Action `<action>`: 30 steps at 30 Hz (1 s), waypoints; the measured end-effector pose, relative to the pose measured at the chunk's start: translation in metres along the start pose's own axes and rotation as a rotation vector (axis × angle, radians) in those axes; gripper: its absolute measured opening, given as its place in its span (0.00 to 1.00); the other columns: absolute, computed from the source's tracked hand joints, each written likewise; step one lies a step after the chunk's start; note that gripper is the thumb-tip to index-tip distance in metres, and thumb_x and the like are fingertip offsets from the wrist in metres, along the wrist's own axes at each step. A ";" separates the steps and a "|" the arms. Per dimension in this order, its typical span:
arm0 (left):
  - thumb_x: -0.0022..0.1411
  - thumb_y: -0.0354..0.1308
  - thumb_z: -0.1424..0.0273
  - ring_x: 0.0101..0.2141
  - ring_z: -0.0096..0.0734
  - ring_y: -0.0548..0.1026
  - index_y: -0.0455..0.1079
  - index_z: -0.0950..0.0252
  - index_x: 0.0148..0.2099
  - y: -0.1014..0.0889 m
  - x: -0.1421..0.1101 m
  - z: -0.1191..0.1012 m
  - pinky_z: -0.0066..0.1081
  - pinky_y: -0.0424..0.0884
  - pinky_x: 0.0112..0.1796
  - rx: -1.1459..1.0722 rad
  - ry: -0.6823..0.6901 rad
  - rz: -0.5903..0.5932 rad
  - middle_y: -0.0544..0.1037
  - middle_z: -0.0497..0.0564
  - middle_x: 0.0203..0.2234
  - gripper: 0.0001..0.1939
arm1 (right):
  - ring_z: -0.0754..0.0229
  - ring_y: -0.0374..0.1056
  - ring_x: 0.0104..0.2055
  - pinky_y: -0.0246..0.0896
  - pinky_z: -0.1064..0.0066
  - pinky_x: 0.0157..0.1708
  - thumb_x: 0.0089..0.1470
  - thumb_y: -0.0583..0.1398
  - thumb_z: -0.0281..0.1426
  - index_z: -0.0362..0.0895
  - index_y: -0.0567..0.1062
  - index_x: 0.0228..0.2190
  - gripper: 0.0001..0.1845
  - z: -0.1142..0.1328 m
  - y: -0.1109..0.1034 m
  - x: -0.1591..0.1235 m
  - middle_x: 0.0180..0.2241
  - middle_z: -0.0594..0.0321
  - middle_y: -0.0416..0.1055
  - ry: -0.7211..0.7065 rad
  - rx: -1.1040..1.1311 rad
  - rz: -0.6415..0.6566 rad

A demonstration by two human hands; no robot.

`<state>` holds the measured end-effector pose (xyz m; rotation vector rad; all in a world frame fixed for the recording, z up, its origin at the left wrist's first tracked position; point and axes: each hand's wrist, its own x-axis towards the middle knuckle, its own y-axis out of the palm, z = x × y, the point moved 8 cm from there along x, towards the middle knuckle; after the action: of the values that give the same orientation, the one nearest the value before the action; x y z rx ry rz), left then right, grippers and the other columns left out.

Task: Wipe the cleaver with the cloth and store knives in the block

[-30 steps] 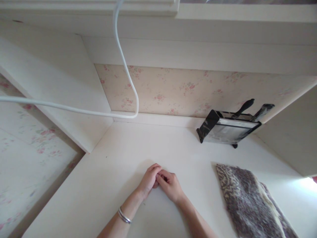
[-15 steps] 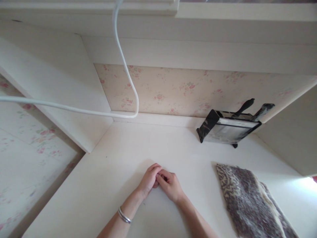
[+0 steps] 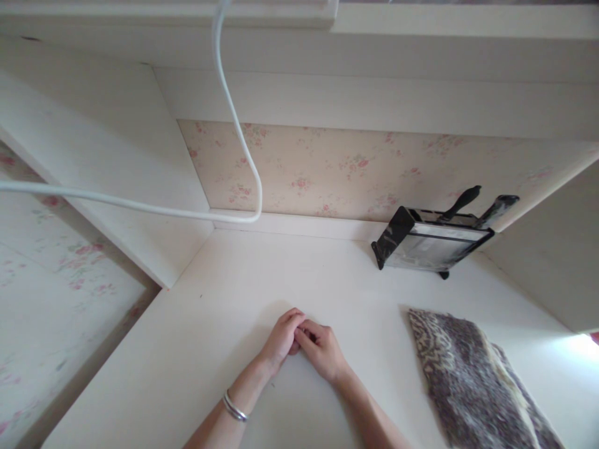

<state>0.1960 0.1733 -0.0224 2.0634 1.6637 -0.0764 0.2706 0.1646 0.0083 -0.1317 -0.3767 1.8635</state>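
My left hand [image 3: 284,333] and my right hand [image 3: 322,350] are joined on the white tabletop [image 3: 299,268], close to me. Both have their fingers curled in and pressed together. The right thumb lies against the left hand's fingers, and no object shows between them. Where the palms meet is hidden. A silver bangle [image 3: 234,406] circles my left wrist.
A black-framed knife block [image 3: 430,249] with two dark handles stands at the back right. To the right lies a folded grey-brown patterned cloth [image 3: 472,374]. A white cable [image 3: 250,165] hangs in front at upper left. White panels [image 3: 116,143] enclose the tabletop.
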 end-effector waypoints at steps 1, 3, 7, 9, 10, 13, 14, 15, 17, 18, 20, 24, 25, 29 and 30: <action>0.55 0.55 0.58 0.15 0.17 0.50 0.57 0.62 0.27 0.000 0.000 0.000 0.24 0.41 0.16 -0.001 0.005 0.004 0.57 0.39 0.16 0.15 | 0.65 0.62 0.23 0.55 0.75 0.26 0.59 0.54 0.37 0.44 0.75 0.30 0.14 0.000 0.000 0.000 0.22 0.67 0.70 -0.002 -0.002 -0.001; 0.55 0.55 0.58 0.15 0.17 0.50 0.57 0.62 0.27 0.000 0.000 0.000 0.24 0.42 0.16 -0.004 0.008 0.006 0.57 0.39 0.16 0.15 | 0.65 0.61 0.23 0.54 0.75 0.25 0.59 0.54 0.36 0.44 0.75 0.30 0.13 0.000 -0.001 0.000 0.21 0.67 0.69 -0.002 -0.011 -0.002; 0.55 0.55 0.58 0.15 0.17 0.50 0.57 0.62 0.27 0.000 0.000 0.000 0.24 0.42 0.16 -0.011 0.010 0.004 0.57 0.39 0.16 0.15 | 0.66 0.61 0.23 0.53 0.76 0.25 0.59 0.54 0.35 0.44 0.75 0.30 0.12 -0.002 0.000 0.000 0.21 0.68 0.69 -0.001 -0.015 -0.003; 0.56 0.55 0.59 0.15 0.18 0.51 0.57 0.62 0.27 0.000 0.000 -0.001 0.24 0.42 0.16 -0.014 0.017 0.008 0.57 0.39 0.16 0.14 | 0.66 0.61 0.23 0.53 0.76 0.25 0.59 0.54 0.35 0.43 0.75 0.30 0.12 -0.003 0.000 0.000 0.21 0.68 0.69 -0.002 -0.015 -0.005; 0.56 0.55 0.59 0.15 0.18 0.51 0.57 0.62 0.28 0.000 0.000 0.000 0.24 0.42 0.16 -0.015 0.019 0.009 0.57 0.40 0.16 0.14 | 0.66 0.61 0.23 0.53 0.76 0.25 0.59 0.54 0.35 0.43 0.75 0.30 0.12 -0.003 0.000 0.000 0.21 0.67 0.69 0.000 -0.017 -0.006; 0.57 0.54 0.60 0.16 0.18 0.51 0.58 0.62 0.28 -0.001 0.000 0.001 0.23 0.43 0.16 -0.014 0.018 0.004 0.57 0.40 0.17 0.13 | 0.65 0.60 0.23 0.53 0.75 0.25 0.58 0.54 0.35 0.43 0.75 0.30 0.12 -0.004 0.000 0.000 0.22 0.67 0.69 0.003 -0.025 -0.009; 0.57 0.54 0.60 0.16 0.18 0.51 0.58 0.62 0.28 -0.001 0.000 0.002 0.23 0.42 0.16 -0.013 0.015 0.003 0.57 0.40 0.17 0.13 | 0.65 0.60 0.23 0.53 0.75 0.25 0.58 0.54 0.35 0.44 0.75 0.30 0.12 -0.004 0.000 0.000 0.22 0.67 0.69 0.004 -0.025 -0.011; 0.57 0.54 0.60 0.16 0.18 0.51 0.58 0.62 0.28 -0.001 0.000 0.002 0.23 0.42 0.16 -0.012 0.012 0.002 0.57 0.40 0.17 0.13 | 0.65 0.61 0.23 0.54 0.75 0.25 0.58 0.54 0.35 0.44 0.75 0.30 0.12 -0.004 0.000 0.000 0.22 0.67 0.68 0.004 -0.025 -0.012; 0.57 0.54 0.60 0.16 0.18 0.51 0.57 0.62 0.28 -0.001 0.000 0.002 0.23 0.42 0.16 -0.010 0.009 0.005 0.57 0.40 0.17 0.13 | 0.65 0.61 0.23 0.54 0.75 0.25 0.58 0.54 0.35 0.44 0.75 0.30 0.12 -0.004 0.000 0.000 0.21 0.67 0.69 0.005 -0.023 -0.011; 0.57 0.54 0.60 0.16 0.18 0.51 0.57 0.62 0.28 -0.001 0.000 0.002 0.23 0.42 0.16 -0.009 0.010 0.006 0.57 0.40 0.17 0.13 | 0.65 0.61 0.23 0.54 0.75 0.25 0.58 0.54 0.35 0.44 0.75 0.30 0.12 -0.004 0.000 0.000 0.21 0.67 0.68 0.006 -0.024 -0.011; 0.57 0.54 0.60 0.15 0.17 0.51 0.57 0.62 0.28 -0.001 0.000 0.002 0.23 0.43 0.16 -0.009 0.011 0.006 0.57 0.40 0.17 0.13 | 0.65 0.61 0.23 0.54 0.75 0.25 0.59 0.54 0.35 0.44 0.75 0.30 0.12 -0.004 0.000 0.000 0.21 0.67 0.68 0.007 -0.028 -0.010; 0.56 0.55 0.58 0.15 0.17 0.51 0.57 0.62 0.28 0.000 0.001 0.001 0.23 0.42 0.16 -0.004 0.005 0.003 0.57 0.39 0.16 0.14 | 0.65 0.61 0.23 0.53 0.75 0.25 0.59 0.54 0.36 0.43 0.76 0.32 0.13 -0.004 0.000 0.000 0.22 0.67 0.69 0.003 -0.030 -0.006; 0.56 0.55 0.59 0.15 0.18 0.51 0.57 0.62 0.27 0.000 0.001 0.001 0.23 0.42 0.15 -0.003 0.009 0.004 0.57 0.39 0.16 0.14 | 0.65 0.60 0.23 0.53 0.75 0.25 0.59 0.54 0.36 0.43 0.76 0.32 0.13 -0.004 0.000 0.000 0.22 0.67 0.69 0.001 -0.030 -0.006; 0.57 0.53 0.61 0.15 0.18 0.51 0.57 0.62 0.27 0.001 0.001 -0.001 0.23 0.42 0.15 0.001 0.024 0.010 0.57 0.39 0.16 0.13 | 0.66 0.60 0.23 0.53 0.75 0.25 0.58 0.55 0.36 0.44 0.76 0.31 0.12 -0.004 -0.001 0.000 0.21 0.68 0.68 -0.006 -0.032 -0.019; 0.58 0.53 0.61 0.15 0.18 0.50 0.57 0.62 0.27 0.001 0.001 -0.001 0.23 0.42 0.15 -0.001 0.024 0.009 0.56 0.39 0.16 0.13 | 0.66 0.60 0.23 0.53 0.75 0.25 0.58 0.55 0.35 0.44 0.76 0.30 0.12 -0.004 -0.001 0.000 0.21 0.68 0.68 -0.007 -0.030 -0.021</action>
<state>0.1970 0.1741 -0.0217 2.0791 1.6680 -0.0481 0.2726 0.1657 0.0050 -0.1414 -0.4095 1.8384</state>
